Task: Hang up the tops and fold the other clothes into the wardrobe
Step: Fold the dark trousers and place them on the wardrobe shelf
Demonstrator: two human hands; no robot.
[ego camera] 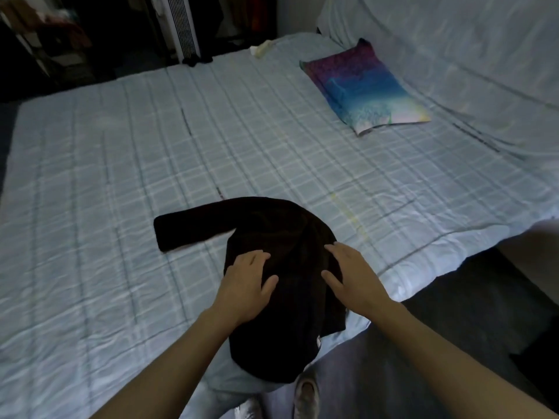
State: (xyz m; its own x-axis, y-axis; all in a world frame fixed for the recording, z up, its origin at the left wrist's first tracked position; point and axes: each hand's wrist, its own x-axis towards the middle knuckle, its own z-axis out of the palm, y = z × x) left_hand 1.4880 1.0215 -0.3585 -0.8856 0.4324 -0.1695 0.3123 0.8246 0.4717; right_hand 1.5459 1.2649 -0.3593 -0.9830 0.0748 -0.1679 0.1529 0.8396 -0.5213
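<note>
Both hands, left hand (pixel 246 278) and right hand (pixel 352 273), lie flat with fingers spread wide on the black long-sleeved top (pixel 272 267). Smooth it outward from the fingers, then fold the sleeve (pixel 193 228) in.

Top (pixel 281 237) under both hands: dark matt cloth, soft nap. Sheet (pixel 121 176) beyond: pale checked cloth, creased, matt. Pillow (pixel 363 89) far right of hands: printed cloth w/ slight sheen.
</note>
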